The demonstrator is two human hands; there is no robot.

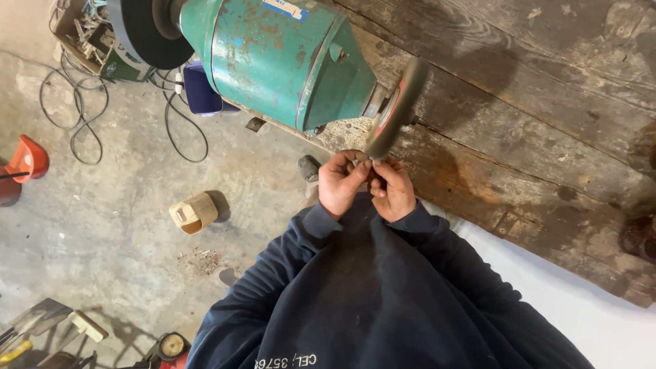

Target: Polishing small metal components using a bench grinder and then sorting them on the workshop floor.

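We look down at a big weathered wooden bench (pixel 547 130), planks cracked & stained, running top right. Bolted on it: a green bench grinder (pixel 287 61) w/ chipped paint, a dark wheel (pixel 140 31) on its far end & a blurred spinning wheel (pixel 396 106) w/ red hub on the near end. Below, our dark navy sleeves meet in the middle. Our left hand (pixel 342 183) & right hand (pixel 394 191) sit close together, touching, right under the spinning wheel. Fingers of both curl tight, pinching a small metal piece (pixel 364 161) between them, held up against the wheel's lower edge; its shape is too small to make out. On the concrete floor at left: a small tan container (pixel 193 212), black cables (pixel 75 109), a red object (pixel 24 164).
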